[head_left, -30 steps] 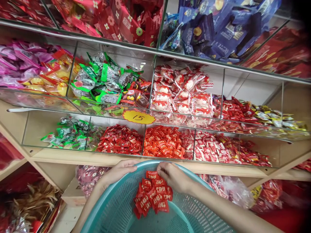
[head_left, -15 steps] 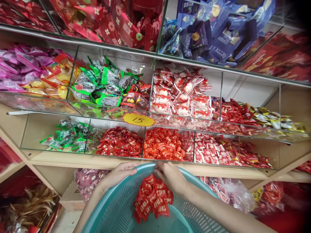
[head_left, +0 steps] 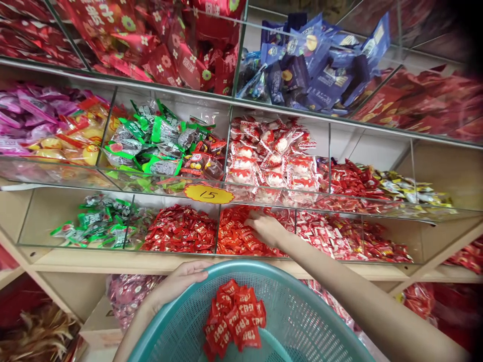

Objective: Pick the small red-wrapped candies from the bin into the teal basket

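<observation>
On the left rim of a teal plastic basket (head_left: 177, 311), my left hand (head_left: 184, 279) is closed, thumb and fingers over the edge. Inside the basket lies a small heap of red wrapped candies (head_left: 237, 319) with pale lettering. My right hand (head_left: 266, 226) reaches over the basket into a glass-fronted bin of orange-red wrapped candies (head_left: 234, 236). Its fingers are curled down at the candies' surface; whatever is between them is hidden. To the left, a neighbouring bin holds darker red candies (head_left: 181, 229); to the right, another has pink-and-white ones (head_left: 320, 234).
A glass shelf edge with a yellow "15" tag (head_left: 209, 193) runs just above my right hand. Over it are green packets (head_left: 166, 138), red-and-white packets (head_left: 271, 156) and blue packets (head_left: 324, 65). A cardboard box (head_left: 101, 324) stands below the wooden ledge (head_left: 113, 262).
My right hand has gone from above the heap in the basket up and forward into the orange-red candy bin. My left hand stays on the rim. The view has shifted slightly.
</observation>
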`<control>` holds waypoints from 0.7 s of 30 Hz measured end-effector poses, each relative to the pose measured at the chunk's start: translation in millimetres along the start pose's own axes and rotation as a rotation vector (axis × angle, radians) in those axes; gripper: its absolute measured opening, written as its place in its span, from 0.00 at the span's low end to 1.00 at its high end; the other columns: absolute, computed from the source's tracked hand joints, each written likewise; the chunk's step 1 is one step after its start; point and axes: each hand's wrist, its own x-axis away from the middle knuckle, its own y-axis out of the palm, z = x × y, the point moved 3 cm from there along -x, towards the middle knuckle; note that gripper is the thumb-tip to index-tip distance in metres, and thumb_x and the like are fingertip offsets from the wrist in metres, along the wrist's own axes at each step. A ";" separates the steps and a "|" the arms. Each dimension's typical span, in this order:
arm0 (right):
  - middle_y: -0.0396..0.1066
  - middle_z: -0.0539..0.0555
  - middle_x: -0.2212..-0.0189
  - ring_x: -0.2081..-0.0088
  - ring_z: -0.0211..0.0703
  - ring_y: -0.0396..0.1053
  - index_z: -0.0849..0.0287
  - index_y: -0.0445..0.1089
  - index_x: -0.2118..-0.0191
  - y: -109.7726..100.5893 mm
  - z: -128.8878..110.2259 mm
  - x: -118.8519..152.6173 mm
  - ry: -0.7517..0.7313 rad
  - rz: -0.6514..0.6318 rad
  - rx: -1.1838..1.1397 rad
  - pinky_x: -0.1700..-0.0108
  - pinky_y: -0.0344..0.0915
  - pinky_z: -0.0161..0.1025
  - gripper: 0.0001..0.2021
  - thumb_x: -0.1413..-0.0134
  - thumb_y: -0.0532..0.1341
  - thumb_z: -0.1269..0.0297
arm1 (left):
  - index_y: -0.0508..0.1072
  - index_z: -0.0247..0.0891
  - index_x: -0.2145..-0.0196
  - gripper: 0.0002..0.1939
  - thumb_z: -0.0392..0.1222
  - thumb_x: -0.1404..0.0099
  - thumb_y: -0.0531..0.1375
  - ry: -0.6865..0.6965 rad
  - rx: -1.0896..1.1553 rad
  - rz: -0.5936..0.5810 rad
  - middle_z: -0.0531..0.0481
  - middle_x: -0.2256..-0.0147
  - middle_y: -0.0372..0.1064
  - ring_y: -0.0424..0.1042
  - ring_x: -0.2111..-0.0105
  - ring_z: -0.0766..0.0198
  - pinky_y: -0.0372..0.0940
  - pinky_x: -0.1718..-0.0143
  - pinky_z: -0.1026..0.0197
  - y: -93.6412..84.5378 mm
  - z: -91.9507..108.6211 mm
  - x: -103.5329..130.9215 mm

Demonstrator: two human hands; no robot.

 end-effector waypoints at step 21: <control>0.59 0.62 0.54 0.52 0.52 0.53 0.60 0.69 0.61 8.3 -7.3 -21.9 0.007 -0.086 0.154 0.55 0.50 0.44 0.14 0.59 0.58 0.69 | 0.69 0.43 0.57 0.17 0.42 0.46 0.58 0.024 -0.032 0.000 0.51 0.55 0.69 0.65 0.54 0.54 0.56 0.51 0.55 -2.2 -2.7 -2.7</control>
